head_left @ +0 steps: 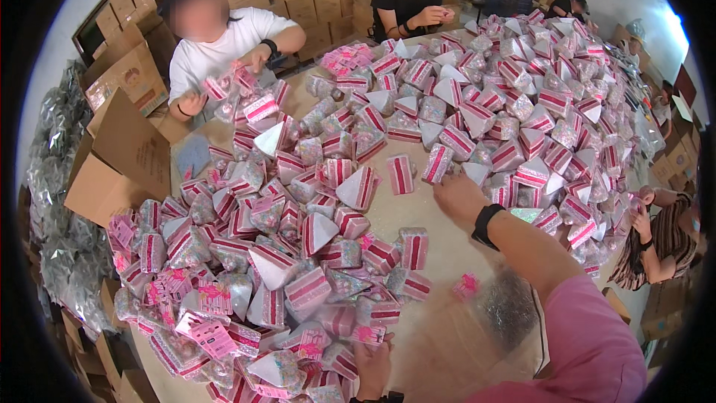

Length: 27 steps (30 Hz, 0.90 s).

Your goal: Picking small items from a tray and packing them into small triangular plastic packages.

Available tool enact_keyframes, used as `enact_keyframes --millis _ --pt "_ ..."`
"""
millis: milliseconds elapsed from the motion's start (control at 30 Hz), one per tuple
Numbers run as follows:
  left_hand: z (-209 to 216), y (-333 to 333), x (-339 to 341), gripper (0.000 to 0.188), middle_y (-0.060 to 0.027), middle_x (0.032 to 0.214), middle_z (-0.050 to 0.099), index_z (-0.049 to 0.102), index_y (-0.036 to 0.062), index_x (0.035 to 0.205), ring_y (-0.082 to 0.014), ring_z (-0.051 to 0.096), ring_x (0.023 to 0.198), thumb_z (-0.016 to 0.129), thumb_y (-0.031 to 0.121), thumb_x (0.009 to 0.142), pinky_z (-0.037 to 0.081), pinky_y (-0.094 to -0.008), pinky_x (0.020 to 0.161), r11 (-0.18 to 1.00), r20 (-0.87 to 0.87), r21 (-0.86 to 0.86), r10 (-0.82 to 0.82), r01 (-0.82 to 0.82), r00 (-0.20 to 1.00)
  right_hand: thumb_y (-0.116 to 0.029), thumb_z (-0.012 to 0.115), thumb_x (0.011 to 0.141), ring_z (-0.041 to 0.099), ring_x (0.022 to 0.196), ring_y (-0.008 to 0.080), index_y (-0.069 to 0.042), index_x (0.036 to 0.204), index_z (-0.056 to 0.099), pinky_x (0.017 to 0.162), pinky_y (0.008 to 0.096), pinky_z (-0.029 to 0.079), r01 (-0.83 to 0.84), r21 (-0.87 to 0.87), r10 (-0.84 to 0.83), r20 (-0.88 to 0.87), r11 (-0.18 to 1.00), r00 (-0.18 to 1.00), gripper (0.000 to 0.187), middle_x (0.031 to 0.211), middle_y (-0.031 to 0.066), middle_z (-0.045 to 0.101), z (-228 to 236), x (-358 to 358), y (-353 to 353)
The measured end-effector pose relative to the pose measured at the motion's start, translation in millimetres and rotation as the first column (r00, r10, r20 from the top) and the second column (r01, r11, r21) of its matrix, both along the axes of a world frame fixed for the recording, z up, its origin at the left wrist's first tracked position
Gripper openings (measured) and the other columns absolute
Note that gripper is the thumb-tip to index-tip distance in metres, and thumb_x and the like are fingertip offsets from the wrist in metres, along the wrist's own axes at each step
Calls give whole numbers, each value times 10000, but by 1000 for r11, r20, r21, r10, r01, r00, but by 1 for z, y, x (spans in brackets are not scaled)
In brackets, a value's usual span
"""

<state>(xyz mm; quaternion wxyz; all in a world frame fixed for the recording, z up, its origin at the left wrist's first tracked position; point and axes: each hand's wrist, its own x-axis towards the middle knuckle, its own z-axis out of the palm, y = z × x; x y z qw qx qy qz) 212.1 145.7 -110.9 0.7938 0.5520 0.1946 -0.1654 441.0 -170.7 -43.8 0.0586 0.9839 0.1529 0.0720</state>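
Note:
Wedge-shaped toy cake slices in clear wrap, with white sides, glittery backs and dark-pink stripes, cover the table. My right hand [459, 198] reaches forward, its fingers closed at the lower end of one toy cake slice [438, 163] by the far pile. Another cake slice [400, 174] lies alone to its left. Low in the view, my left hand [372, 364] is at the edge of the near pile. Its thumb and fingers close on a pink printed tag [369, 334] beside a wrapped slice; part of this hand is hidden.
A loose pink tag [467, 286] and a clear plastic bag [511, 310] lie near my right arm. An open cardboard box [123, 160] stands at the left. Tags are heaped at the back [347, 59]. Co-workers sit around the table; one person in white [224, 56] handles slices.

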Motion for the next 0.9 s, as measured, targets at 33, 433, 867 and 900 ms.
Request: enact_keyframes --millis 33,433,867,900 --pt "0 1 0 362 -118 1092 583 353 17 1186 -181 600 980 489 -58 859 495 -310 804 1000 24 -23 7 -7 1000 -82 535 771 594 817 325 -30 837 588 738 421 462 2 78 -2 -1 997 1000 100 825 163 608 7 2 -2" --pt "-7 4 -3 375 -106 1137 548 351 17 1217 -199 597 1023 487 -41 872 499 -326 819 998 47 -37 -41 43 998 13 515 682 616 720 311 -4 778 621 642 370 478 121 533 -83 -95 837 992 144 715 157 616 126 38 -38" --pt "-13 5 -2 433 -115 1148 549 330 24 1242 -206 597 1015 476 -72 846 493 -327 816 994 28 -104 -19 22 999 -112 594 793 456 1178 309 -74 1134 589 950 466 392 -160 293 149 61 943 987 343 1216 146 525 26 60 51" --pt "-8 6 -2 444 -118 1128 562 324 7 1275 -220 595 994 490 -29 864 492 -333 802 998 -25 -69 4 -6 1000 -122 598 792 408 1228 320 -78 1137 587 986 491 357 -162 201 159 34 966 987 348 1267 148 488 21 60 60"
